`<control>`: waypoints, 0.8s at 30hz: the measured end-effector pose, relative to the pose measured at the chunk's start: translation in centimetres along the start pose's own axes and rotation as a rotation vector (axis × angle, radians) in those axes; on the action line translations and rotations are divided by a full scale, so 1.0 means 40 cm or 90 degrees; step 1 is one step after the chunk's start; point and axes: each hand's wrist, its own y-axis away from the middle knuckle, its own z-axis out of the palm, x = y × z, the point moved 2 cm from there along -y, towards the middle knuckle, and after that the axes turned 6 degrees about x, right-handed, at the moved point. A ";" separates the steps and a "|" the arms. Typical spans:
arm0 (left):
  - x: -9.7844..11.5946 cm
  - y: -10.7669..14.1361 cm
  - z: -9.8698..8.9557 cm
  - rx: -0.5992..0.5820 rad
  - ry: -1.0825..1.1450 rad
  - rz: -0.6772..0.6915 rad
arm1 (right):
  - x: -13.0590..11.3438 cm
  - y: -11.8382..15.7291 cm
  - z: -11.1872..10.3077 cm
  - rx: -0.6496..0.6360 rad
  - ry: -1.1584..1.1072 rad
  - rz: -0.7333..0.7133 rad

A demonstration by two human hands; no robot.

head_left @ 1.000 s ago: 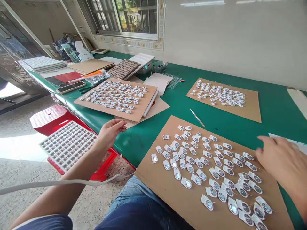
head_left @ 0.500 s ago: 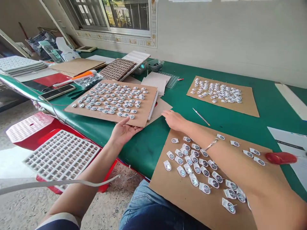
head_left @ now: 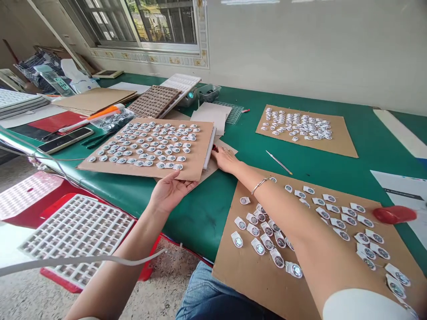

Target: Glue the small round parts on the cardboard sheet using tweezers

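My left hand [head_left: 169, 191] supports the front edge of a cardboard sheet [head_left: 196, 165], thumb on top and fingers beneath. Rows of small white tags with round metallic faces [head_left: 143, 144] lie on that sheet, whose front edge is tilted up. Beneath its right side shows the edge of a white tray [head_left: 210, 146]. Right beside that tray edge is my right hand [head_left: 226, 159], fingers closed at a small dark-red thing [head_left: 214, 148], mostly hidden. Under my right forearm a larger cardboard sheet [head_left: 247, 284] carries more tags [head_left: 267, 242], partly covered by the arm.
A third cardboard sheet [head_left: 343, 142] with tags lies farther back, near a pen-like tool [head_left: 279, 162]. A red object [head_left: 394, 214] rests at the right. A phone [head_left: 66, 140], brown grid tray [head_left: 155, 101] and clear box [head_left: 209, 92] are leftward. A white grid [head_left: 78, 240] sits below the table edge.
My right hand has moved left to the tray edge and closed at the dark-red thing. My left hand stays at the sheet's front edge. The view has shifted slightly.
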 end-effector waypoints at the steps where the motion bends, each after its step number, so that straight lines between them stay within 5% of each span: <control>1: 0.003 0.002 0.000 -0.004 -0.003 0.004 | 0.000 -0.001 0.001 -0.002 -0.004 0.001; 13: 0.029 0.024 0.023 -0.004 -0.026 0.058 | -0.020 0.018 -0.020 0.004 -0.030 -0.007; 24: 0.032 0.031 0.036 -0.004 -0.035 0.045 | -0.056 0.183 -0.043 -0.004 -0.027 -0.095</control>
